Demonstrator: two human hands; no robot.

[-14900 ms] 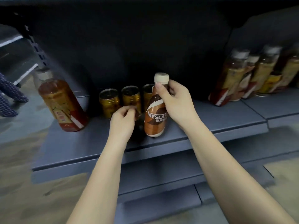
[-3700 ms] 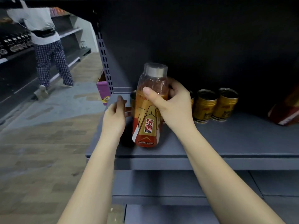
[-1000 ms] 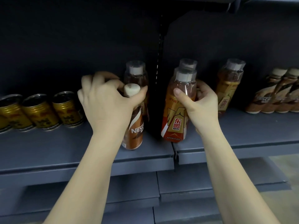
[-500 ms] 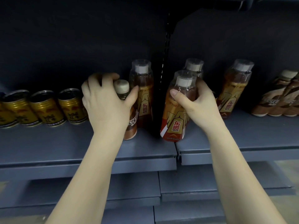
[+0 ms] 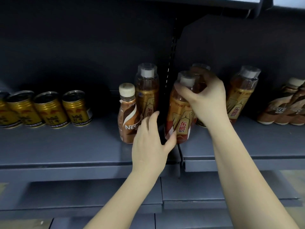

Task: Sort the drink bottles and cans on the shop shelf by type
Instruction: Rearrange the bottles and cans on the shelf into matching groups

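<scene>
The right hand (image 5: 204, 98) is closed over the shoulder and cap of an upright energy drink bottle (image 5: 179, 116), which stands at the near left corner of the right shelf board (image 5: 247, 146), just right of the slotted upright (image 5: 171, 63) that divides the two bays. The left hand (image 5: 151, 138) is open and holds nothing; its fingers are spread, the thumb reaching toward the base of that same bottle, the palm low in front of the gap between the boards. Just left of this hand, and touching or nearly touching its fingers, stands the coffee bottle (image 5: 127, 113), upright, white cap up, on the left shelf board (image 5: 66, 146) in front of a second energy drink bottle (image 5: 146, 93). So the coffee bottle lies left and slightly far of the open left hand, its long axis vertical, and that hand is plainly the nearer one. Its own kind, the coffee bottles at the far right (image 5: 283, 111), are well apart, beyond another energy drink bottle (image 5: 241, 96). The gold cans (image 5: 47, 109) sit in a row to the far left.
</scene>
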